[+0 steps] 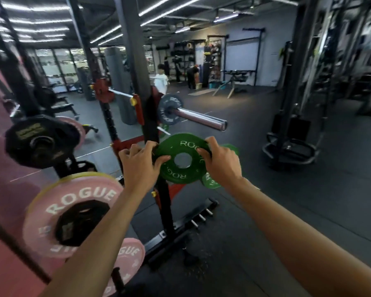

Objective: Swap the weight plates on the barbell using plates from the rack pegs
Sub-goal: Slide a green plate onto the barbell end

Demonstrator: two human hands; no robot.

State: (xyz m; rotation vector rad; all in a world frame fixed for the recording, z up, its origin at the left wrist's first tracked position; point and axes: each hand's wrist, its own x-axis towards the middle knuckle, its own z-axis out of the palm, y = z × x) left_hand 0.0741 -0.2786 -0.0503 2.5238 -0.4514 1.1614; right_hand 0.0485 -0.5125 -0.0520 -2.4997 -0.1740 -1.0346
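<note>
A green Rogue plate (pixel 181 146) is gripped on both sides, in front of the rack upright (pixel 135 61). My left hand (pixel 140 166) clamps its left edge, and my right hand (pixel 220 161) clamps its right edge. Its centre hole is empty, so it sits on no peg or sleeve. Behind it, more green plates (pixel 211 181) show at the lower right. Above, the barbell sleeve (pixel 201 120) sticks out toward me and carries one grey Rogue plate (pixel 169 109). A red plate (pixel 103 91) sits at the bar's far end.
Pink Rogue plates (pixel 73 213) and black plates (pixel 41 142) hang on rack pegs at the left. The rack's base (pixel 174 232) with short pegs lies on the dark floor below. A cable machine (pixel 291 125) stands at the right. Several people are in the background.
</note>
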